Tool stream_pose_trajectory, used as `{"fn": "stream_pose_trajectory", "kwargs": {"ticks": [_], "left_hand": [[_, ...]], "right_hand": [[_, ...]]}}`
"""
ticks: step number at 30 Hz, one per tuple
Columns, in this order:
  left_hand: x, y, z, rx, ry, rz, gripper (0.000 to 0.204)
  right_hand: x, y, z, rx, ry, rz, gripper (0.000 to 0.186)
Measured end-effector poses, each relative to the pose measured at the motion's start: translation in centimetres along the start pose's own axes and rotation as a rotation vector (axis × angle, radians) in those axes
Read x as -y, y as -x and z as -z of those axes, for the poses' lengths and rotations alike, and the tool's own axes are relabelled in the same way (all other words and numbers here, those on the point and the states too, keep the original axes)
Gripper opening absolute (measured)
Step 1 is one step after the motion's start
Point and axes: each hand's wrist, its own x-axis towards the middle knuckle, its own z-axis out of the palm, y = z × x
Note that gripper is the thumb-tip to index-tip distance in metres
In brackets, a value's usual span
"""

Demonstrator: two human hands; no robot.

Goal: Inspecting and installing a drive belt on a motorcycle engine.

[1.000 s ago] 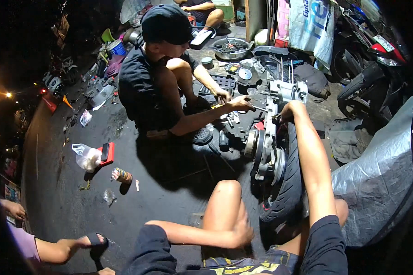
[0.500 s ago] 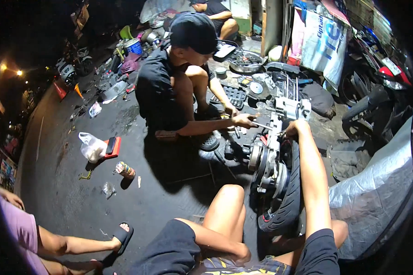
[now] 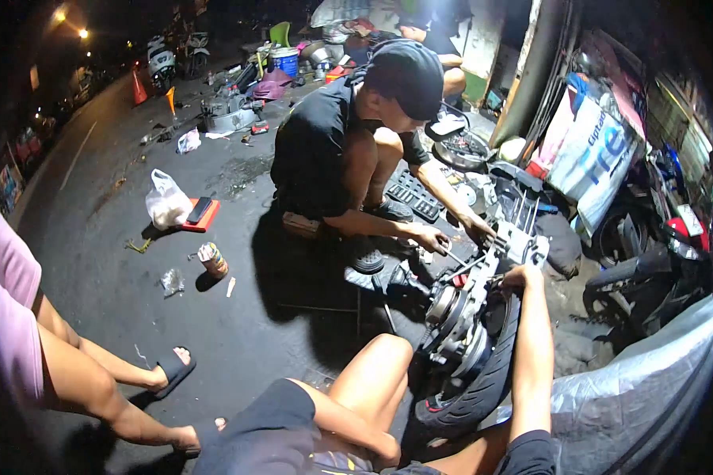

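Note:
A scooter engine assembly (image 3: 459, 317) with its rear tyre (image 3: 483, 380) stands on the ground between my knees. My right hand (image 3: 519, 277) reaches forward and grips the top of the assembly, next to the tyre. My left hand (image 3: 384, 451) lies low against my own leg near the bottom edge, holding nothing; its fingers are hard to make out. A co-worker in a black shirt and cap (image 3: 333, 150) squats opposite, holding a thin metal tool (image 3: 451, 255) to the engine with both hands near the cylinder end (image 3: 523, 241).
A black socket tray (image 3: 412, 194) lies behind the co-worker's arms. On the asphalt to the left sit a white bag (image 3: 166, 202), a red flat case (image 3: 202, 215) and a can (image 3: 212, 260). A bystander's legs (image 3: 95, 372) stand close at left. A grey tarp (image 3: 634, 388) and a parked motorcycle (image 3: 650, 269) crowd the right.
My view has swung to the left and tilted. The bystander at left has stepped closer. The co-worker's second hand has come to the engine. My right hand stays on the assembly.

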Motion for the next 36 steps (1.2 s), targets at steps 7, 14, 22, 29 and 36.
{"fn": "stream_pose_trajectory", "kwargs": {"ticks": [7, 14, 22, 29, 36], "left_hand": [[-0.4, 0.1, 2.0, -0.048, 0.061, 0.05, 0.034], [1.7, 2.6, 6.7, -0.249, 0.236, 0.223, 0.037], [6.2, 1.4, 7.5, -0.712, 0.557, 0.485, 0.082], [11.3, 4.8, 15.6, -1.228, 0.622, 0.563, 0.031], [12.2, 3.8, 16.0, -1.979, 0.867, 0.716, 0.062]], "right_hand": [[-1.6, -3.6, -0.4, 0.022, -0.165, 0.071, 0.048], [-1.9, -4.5, -0.8, -0.009, -0.07, 0.022, 0.077], [-0.9, -2.9, 0.0, 0.086, 0.083, 0.022, 0.068], [-3.0, -5.9, -1.1, 0.074, -0.044, 0.062, 0.036], [-3.7, -7.9, -1.4, 0.213, -0.377, -0.075, 0.066]]}}
